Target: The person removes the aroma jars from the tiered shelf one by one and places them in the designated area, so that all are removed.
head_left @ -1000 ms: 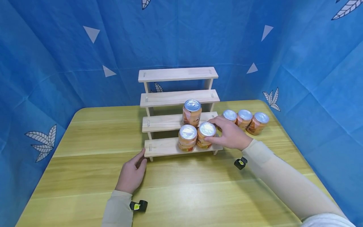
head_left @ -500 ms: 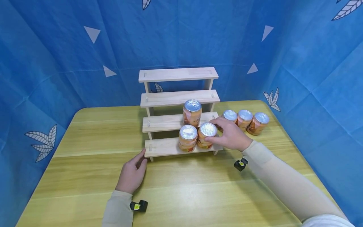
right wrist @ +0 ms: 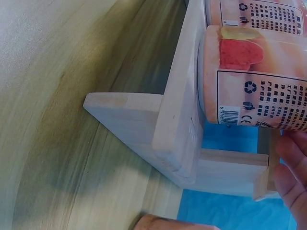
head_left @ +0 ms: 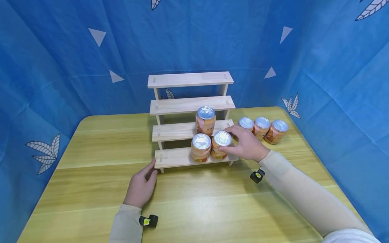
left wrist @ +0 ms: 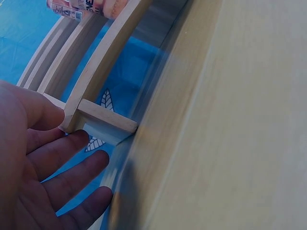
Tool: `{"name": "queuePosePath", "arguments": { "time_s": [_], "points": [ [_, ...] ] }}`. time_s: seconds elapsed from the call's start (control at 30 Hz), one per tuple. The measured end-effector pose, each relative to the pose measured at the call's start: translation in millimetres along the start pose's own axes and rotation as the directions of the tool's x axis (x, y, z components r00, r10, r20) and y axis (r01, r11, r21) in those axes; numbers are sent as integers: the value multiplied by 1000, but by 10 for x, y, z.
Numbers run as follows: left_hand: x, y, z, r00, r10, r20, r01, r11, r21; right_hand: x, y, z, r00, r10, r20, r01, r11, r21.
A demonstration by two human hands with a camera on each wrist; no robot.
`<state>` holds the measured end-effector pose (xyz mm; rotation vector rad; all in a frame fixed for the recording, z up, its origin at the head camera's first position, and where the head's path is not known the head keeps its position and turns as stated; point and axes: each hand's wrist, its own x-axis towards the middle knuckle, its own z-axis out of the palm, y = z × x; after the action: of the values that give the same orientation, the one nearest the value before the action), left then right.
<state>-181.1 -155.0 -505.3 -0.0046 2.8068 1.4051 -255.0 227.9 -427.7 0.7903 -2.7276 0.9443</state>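
Observation:
My right hand (head_left: 247, 143) holds a can (head_left: 221, 146) with a silver lid and an orange fruit-print label. The thumb lies on its near side and the fingers reach behind it. That can stands upright on the bottom step of a pale wooden four-step display rack (head_left: 173, 157), beside another can (head_left: 201, 148). A third can (head_left: 205, 122) stands one step higher. At the left end of the bottom step, my left hand (head_left: 141, 187) touches the corner with thumb and index finger; its other fingers (left wrist: 79, 184) are spread in the left wrist view.
Several similar cans (head_left: 275, 132) stand in a row on the wooden table (head_left: 200, 206), right of the rack and partly behind my right hand. A blue patterned cloth (head_left: 188, 40) hangs behind and along both sides of the table.

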Motion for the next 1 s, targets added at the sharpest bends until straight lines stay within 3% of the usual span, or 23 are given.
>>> {"name": "queuePosePath", "arguments": {
  "time_s": [0.57, 1.0],
  "points": [
    [-9, 28, 1, 1000, 19, -8, -19, 1000, -5, -9, 2, 18, 1000, 12, -9, -12, 1000, 11],
    [-3, 6, -2, 1000, 5, 6, -5, 1000, -11, -45, -8, -13, 998, 21, -60, -21, 1000, 8]
  ]
}}
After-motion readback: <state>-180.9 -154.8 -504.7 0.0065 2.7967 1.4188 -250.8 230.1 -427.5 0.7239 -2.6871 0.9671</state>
